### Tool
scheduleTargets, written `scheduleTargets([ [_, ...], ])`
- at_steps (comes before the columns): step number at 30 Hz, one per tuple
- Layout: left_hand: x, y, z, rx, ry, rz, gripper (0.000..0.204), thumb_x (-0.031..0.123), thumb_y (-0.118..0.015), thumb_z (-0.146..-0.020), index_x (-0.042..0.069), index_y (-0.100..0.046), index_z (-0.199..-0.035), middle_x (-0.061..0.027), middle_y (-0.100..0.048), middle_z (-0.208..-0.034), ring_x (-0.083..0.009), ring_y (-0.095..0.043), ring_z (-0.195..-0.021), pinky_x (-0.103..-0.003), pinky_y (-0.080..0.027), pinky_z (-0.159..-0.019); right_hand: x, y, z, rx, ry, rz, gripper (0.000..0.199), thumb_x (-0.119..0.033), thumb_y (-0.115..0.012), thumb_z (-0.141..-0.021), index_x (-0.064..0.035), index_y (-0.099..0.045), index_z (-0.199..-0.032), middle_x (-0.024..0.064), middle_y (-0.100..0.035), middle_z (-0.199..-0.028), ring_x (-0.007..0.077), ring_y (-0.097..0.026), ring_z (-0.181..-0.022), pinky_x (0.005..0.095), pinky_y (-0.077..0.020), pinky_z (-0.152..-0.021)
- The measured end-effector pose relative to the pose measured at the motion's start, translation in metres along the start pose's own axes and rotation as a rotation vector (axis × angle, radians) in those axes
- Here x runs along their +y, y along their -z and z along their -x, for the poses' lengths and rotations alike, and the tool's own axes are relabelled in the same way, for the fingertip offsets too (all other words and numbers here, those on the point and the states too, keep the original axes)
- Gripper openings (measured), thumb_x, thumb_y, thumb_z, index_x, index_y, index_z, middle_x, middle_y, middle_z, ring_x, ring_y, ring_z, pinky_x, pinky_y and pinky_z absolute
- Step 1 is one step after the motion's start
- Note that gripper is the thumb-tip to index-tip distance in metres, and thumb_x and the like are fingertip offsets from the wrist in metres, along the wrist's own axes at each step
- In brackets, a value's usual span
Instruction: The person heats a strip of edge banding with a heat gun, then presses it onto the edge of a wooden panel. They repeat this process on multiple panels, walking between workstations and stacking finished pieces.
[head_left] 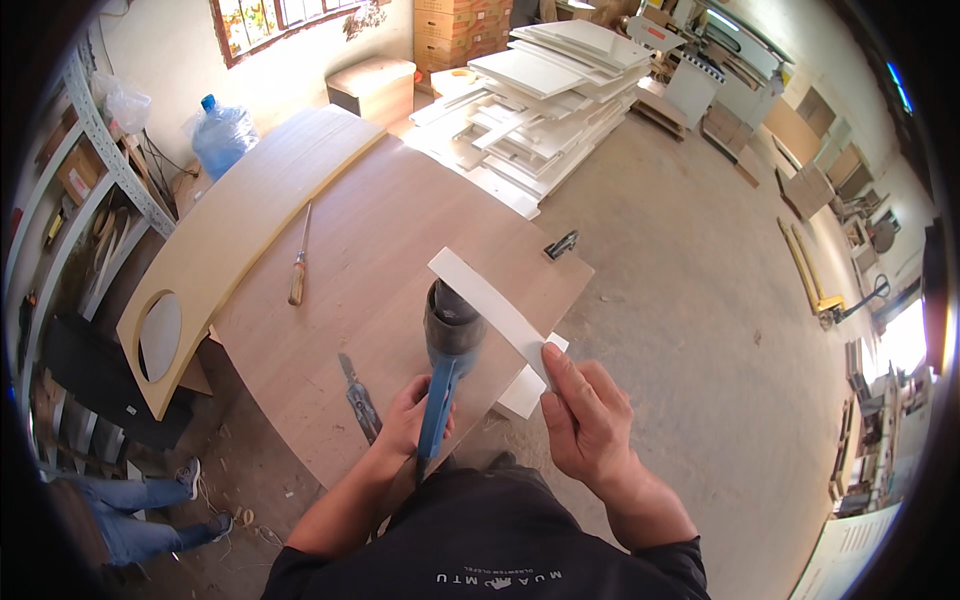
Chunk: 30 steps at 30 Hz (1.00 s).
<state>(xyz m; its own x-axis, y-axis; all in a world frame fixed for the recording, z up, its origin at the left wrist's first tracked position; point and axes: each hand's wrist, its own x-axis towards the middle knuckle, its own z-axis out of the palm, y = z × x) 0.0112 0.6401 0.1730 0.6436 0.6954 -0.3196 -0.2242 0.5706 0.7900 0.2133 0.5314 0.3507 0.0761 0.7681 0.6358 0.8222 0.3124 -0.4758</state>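
My left hand (408,418) is wrapped round the handle of a blue heat gun (437,410), its dark nozzle pointing away from me over the wooden tabletop (375,245). Between the thumb and fingers of my right hand (588,420) is one end of a white, slightly curved strip of edge banding (495,308). The strip slants up to the left, its far end just above the nozzle. Beneath it, a white flat piece (522,393) sits by the table's right edge. Left of my left hand lies a knife-like tool (358,398) with a patterned grip.
A pale curved panel (255,200) with an oval hole and a slim brush-like tool (299,262) lie on the table. A black clamp (562,245) sits at its right corner. White boards (550,90) are stacked beyond. Another person's legs (140,515) show at lower left.
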Motion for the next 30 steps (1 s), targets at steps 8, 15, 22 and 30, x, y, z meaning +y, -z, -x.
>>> scheduleTargets([
  [8, 0.000, 0.000, 0.000, 0.003, 0.007, -0.012, 0.029, 0.025, -0.060, -0.098, 0.003, -0.054, -0.114, -0.0114, -0.063, -0.087, -0.0217, -0.066, -0.067, -0.033, -0.056, -0.056, 0.001, 0.000, -0.002, 0.009, 0.032, 0.004, 0.046, 0.002, -0.067, -0.080, 0.0011, -0.062, -0.126, 0.0105, -0.059, -0.080, 0.0255, -0.059, -0.064, 0.0345, -0.0490, -0.055],
  [15, 0.000, 0.000, 0.000, -0.003, 0.004, -0.012, 0.029, 0.026, -0.060, -0.097, 0.003, -0.054, -0.114, -0.0112, -0.063, -0.087, -0.0212, -0.066, -0.066, -0.033, -0.055, -0.056, 0.001, -0.002, -0.005, 0.005, 0.025, 0.034, 0.046, 0.002, -0.068, -0.080, 0.0004, -0.062, -0.126, 0.0098, -0.058, -0.079, 0.0246, -0.059, -0.062, 0.0347, -0.0489, -0.053],
  [22, 0.001, -0.002, 0.002, -0.024, -0.016, -0.023, 0.032, 0.030, -0.059, -0.099, 0.002, -0.053, -0.115, -0.0082, -0.061, -0.088, -0.0173, -0.063, -0.065, -0.030, -0.053, -0.057, 0.001, -0.003, -0.009, 0.003, 0.024, 0.045, 0.045, 0.001, -0.068, -0.080, -0.0006, -0.063, -0.125, 0.0096, -0.058, -0.078, 0.0245, -0.059, -0.060, 0.0347, -0.0486, -0.052],
  [30, 0.002, -0.005, 0.003, -0.001, 0.004, -0.022, 0.033, 0.031, -0.058, -0.099, 0.002, -0.052, -0.116, -0.0078, -0.060, -0.087, -0.0168, -0.063, -0.065, -0.029, -0.053, -0.057, 0.002, -0.007, -0.010, 0.014, 0.010, 0.040, 0.046, 0.000, -0.069, -0.079, -0.0034, -0.064, -0.125, 0.0093, -0.058, -0.078, 0.0243, -0.058, -0.059, 0.0348, -0.0490, -0.053],
])
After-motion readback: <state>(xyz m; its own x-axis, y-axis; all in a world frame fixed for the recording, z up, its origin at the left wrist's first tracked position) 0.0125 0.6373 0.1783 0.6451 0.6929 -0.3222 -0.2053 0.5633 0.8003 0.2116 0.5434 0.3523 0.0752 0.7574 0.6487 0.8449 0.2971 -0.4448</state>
